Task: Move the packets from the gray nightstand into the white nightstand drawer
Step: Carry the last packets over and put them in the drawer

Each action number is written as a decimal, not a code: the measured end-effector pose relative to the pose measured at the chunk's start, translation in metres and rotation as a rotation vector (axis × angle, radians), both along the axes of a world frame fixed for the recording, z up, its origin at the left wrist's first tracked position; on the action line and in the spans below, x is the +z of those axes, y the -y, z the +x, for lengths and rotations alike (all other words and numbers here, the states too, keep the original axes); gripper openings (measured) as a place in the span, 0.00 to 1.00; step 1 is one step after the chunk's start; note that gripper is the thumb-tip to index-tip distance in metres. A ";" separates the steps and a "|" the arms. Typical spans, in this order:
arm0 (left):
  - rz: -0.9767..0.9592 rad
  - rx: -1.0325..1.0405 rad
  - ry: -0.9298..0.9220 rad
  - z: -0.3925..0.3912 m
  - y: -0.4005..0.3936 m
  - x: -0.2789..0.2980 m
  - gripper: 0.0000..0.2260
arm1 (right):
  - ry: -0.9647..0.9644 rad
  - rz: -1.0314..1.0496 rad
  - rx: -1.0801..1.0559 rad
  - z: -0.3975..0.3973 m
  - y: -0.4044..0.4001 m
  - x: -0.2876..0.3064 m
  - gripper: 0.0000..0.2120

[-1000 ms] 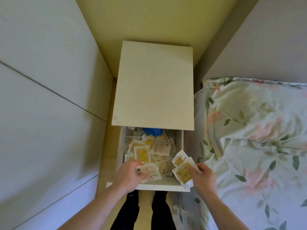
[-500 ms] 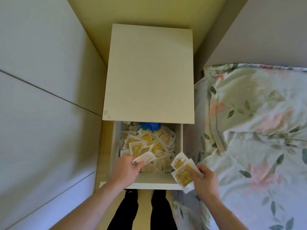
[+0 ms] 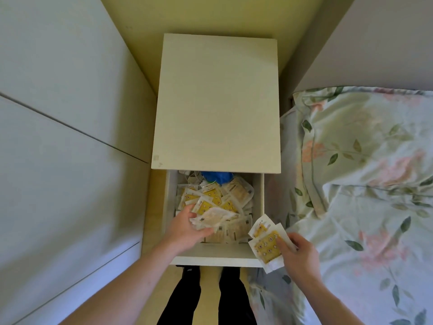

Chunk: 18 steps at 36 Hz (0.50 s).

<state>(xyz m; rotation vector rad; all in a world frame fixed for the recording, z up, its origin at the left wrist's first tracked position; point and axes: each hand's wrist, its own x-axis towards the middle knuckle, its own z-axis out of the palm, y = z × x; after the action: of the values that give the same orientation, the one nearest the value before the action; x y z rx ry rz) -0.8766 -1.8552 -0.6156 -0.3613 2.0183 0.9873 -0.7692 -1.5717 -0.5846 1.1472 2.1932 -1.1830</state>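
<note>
Obs.: the white nightstand (image 3: 216, 102) is standing at frame centre, its drawer (image 3: 259, 207) pulled open toward the bottom of the frame. The drawer is holding a loose heap of packets (image 3: 215, 198), yellow-and-white, overlapping one another; a blue item (image 3: 216, 177) is lying at the drawer's back edge, partly under the nightstand top.

Left hand (image 3: 187, 228): reaching into the drawer's lower left corner. Fingers are curling around a pale packet (image 3: 214, 218), thumb above it and the other fingers below, so the packet is sticking out to the right of the hand, lying over the heap. Whether it is touching the packets beneath, cannot tell.

Right hand (image 3: 298, 252): hovering at the drawer's lower right corner, just outside its front rim. Thumb and fingers are pinching a small fan of packets (image 3: 266, 242), which is lying up and to the left of the hand, overlapping the drawer corner.

Floral bedding (image 3: 363, 184) is filling the right of the frame. Dark trouser legs (image 3: 206, 299) are showing at bottom centre.
</note>
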 end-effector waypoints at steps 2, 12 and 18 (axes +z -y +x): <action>-0.065 -0.017 -0.015 0.005 0.005 -0.006 0.45 | -0.003 -0.011 -0.009 0.000 0.002 0.001 0.07; -0.105 -0.060 -0.123 0.041 0.038 -0.007 0.21 | 0.036 -0.098 0.004 -0.020 0.046 -0.002 0.11; -0.180 -0.157 -0.153 0.056 0.057 -0.003 0.18 | 0.045 -0.161 0.155 -0.039 0.079 -0.005 0.18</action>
<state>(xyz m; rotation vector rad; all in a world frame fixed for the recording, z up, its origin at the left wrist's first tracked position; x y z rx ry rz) -0.8209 -1.9118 -0.6191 -0.2232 2.2447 0.7579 -0.8083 -1.6507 -0.5895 0.9120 2.0703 -1.2290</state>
